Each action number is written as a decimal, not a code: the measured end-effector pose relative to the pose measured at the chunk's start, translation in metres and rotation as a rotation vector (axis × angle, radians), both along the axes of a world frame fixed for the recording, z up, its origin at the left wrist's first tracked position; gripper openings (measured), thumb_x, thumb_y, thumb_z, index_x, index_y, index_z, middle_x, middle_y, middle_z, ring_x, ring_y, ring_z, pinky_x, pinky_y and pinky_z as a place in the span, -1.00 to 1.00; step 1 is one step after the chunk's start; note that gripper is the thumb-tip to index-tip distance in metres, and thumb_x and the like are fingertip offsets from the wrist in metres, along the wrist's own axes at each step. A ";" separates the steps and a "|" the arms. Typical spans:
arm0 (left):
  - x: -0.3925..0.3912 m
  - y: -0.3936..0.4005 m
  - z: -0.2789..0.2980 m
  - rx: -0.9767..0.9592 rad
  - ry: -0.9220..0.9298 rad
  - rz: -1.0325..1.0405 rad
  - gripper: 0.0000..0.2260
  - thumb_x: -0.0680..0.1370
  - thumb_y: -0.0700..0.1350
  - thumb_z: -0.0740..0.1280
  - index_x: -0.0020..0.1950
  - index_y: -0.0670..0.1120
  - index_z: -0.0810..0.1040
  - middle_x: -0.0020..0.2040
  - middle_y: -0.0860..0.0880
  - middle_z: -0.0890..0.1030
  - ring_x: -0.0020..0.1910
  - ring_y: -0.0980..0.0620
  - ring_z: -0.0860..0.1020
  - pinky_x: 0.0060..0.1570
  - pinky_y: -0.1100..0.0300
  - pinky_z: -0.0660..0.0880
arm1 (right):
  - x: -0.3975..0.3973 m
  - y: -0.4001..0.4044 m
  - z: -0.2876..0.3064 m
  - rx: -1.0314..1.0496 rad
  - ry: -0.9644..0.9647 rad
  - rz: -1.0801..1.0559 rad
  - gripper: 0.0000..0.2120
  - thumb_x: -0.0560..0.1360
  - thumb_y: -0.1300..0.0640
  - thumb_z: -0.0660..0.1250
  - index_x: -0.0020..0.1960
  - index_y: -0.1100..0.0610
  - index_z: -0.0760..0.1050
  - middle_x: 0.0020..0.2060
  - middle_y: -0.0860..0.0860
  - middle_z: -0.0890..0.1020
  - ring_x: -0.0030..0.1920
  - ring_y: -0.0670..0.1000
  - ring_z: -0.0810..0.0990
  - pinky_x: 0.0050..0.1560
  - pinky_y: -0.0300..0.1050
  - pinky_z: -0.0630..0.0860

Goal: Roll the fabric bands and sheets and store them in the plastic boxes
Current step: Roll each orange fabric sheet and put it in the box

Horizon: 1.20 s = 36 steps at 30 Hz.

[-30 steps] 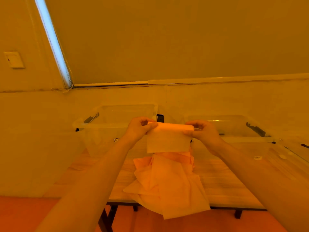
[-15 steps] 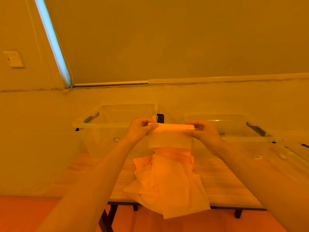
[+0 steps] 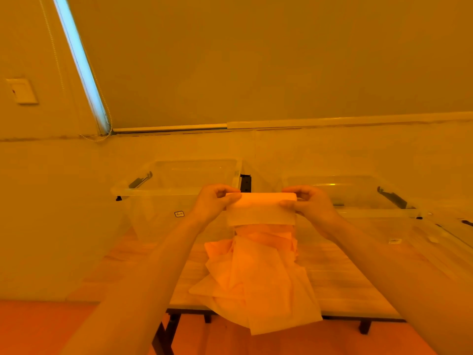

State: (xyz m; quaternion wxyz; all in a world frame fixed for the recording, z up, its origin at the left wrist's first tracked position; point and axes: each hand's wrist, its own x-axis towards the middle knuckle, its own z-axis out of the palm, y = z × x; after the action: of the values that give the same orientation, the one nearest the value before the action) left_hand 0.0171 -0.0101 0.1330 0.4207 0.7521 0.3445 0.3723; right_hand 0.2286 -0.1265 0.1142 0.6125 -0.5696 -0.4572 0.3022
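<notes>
The left hand [image 3: 216, 202] and the right hand [image 3: 308, 204] each pinch one end of a roll [image 3: 261, 198] held level in the air, thumbs on the near side and fingers curled over the top. Both grips are narrow, closed on the fabric itself, with nothing else in either hand. A short flap [image 3: 261, 216] hangs loose under the roll (the tail of the same sheet, as far as I can tell), so I judge the winding to be nearly finished but not quite.

The roll is held up in front of the gap between two clear boxes – the left box [image 3: 143, 192] and the right box [image 3: 371, 211] – and is over neither. Both stand at the back of the table [image 3: 345, 278], a little apart. Their walls are see-through and I make out no rolls inside, though the orange light makes that hard to be sure of.

Below the hands a pile [image 3: 256, 272] of loose sheets lies on the table and spills over its near edge. It is unrolled and untidy, several layers deep.

So the task looks to be at an early stage: one piece almost rolled and not yet stored, the pile left to do – and nothing plainly in a box.
</notes>
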 end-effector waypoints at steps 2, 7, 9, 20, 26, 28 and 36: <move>-0.001 -0.001 -0.001 -0.020 -0.033 -0.021 -0.89 0.49 -0.15 0.41 0.00 -0.01 0.60 0.00 0.08 0.58 -0.02 0.12 0.55 -0.14 0.27 0.53 | -0.001 -0.001 0.002 0.001 0.014 0.001 -0.78 0.43 0.26 0.44 0.04 0.09 0.57 0.05 0.08 0.61 0.03 0.06 0.60 -0.12 -0.15 0.60; 0.000 -0.001 0.002 0.016 -0.033 -0.018 -0.81 0.45 -0.16 0.45 0.06 -0.05 0.61 -0.02 0.10 0.56 -0.07 0.15 0.53 -0.22 0.34 0.54 | -0.004 0.000 0.002 -0.009 0.058 -0.041 -0.84 0.48 0.19 0.39 0.06 0.16 0.57 0.02 0.11 0.63 0.00 0.05 0.61 -0.17 -0.17 0.57; 0.002 -0.001 0.002 0.021 -0.023 -0.014 -0.84 0.49 -0.14 0.41 0.06 -0.06 0.60 -0.04 0.10 0.56 -0.09 0.17 0.53 -0.27 0.36 0.52 | -0.005 -0.002 0.002 -0.007 0.058 -0.029 -0.85 0.46 0.21 0.41 0.03 0.13 0.57 0.02 0.10 0.62 -0.01 0.03 0.60 -0.22 -0.22 0.57; -0.001 -0.005 0.001 -0.025 -0.007 -0.084 -0.81 0.43 -0.20 0.46 -0.03 0.03 0.58 -0.01 0.11 0.55 -0.03 0.11 0.53 -0.19 0.29 0.54 | -0.003 -0.004 0.002 -0.008 0.039 -0.045 -0.82 0.45 0.20 0.42 0.06 0.15 0.57 -0.03 0.04 0.63 -0.04 0.02 0.61 -0.27 -0.24 0.60; 0.002 -0.004 0.001 -0.017 -0.014 -0.053 -0.83 0.51 -0.16 0.37 0.10 -0.11 0.59 -0.06 0.10 0.55 -0.12 0.17 0.54 -0.31 0.39 0.53 | -0.004 -0.006 0.002 -0.024 0.005 -0.028 -0.66 0.38 0.28 0.48 0.13 0.16 0.54 0.00 0.03 0.61 -0.03 0.00 0.62 -0.19 -0.23 0.62; 0.002 -0.005 0.000 -0.029 -0.022 -0.065 -0.81 0.49 -0.19 0.40 0.09 -0.10 0.59 -0.04 0.10 0.55 -0.10 0.16 0.54 -0.29 0.38 0.54 | -0.005 -0.006 0.002 0.000 0.047 -0.030 -0.71 0.39 0.29 0.47 0.10 0.19 0.55 -0.03 0.06 0.63 -0.08 -0.01 0.64 -0.22 -0.26 0.60; 0.003 -0.006 -0.003 -0.070 -0.034 -0.107 -0.84 0.48 -0.21 0.40 0.04 -0.11 0.58 -0.06 0.02 0.60 -0.19 0.10 0.60 -0.23 0.33 0.58 | -0.007 -0.006 0.003 0.027 0.089 -0.058 -0.79 0.43 0.27 0.43 0.06 0.18 0.56 -0.08 0.03 0.64 -0.10 -0.06 0.63 -0.23 -0.32 0.58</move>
State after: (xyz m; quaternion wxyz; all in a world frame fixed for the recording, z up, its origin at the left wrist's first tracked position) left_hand 0.0202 -0.0160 0.1301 0.4719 0.7478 0.3096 0.3496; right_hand 0.2213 -0.1325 0.1173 0.6484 -0.5603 -0.4169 0.3030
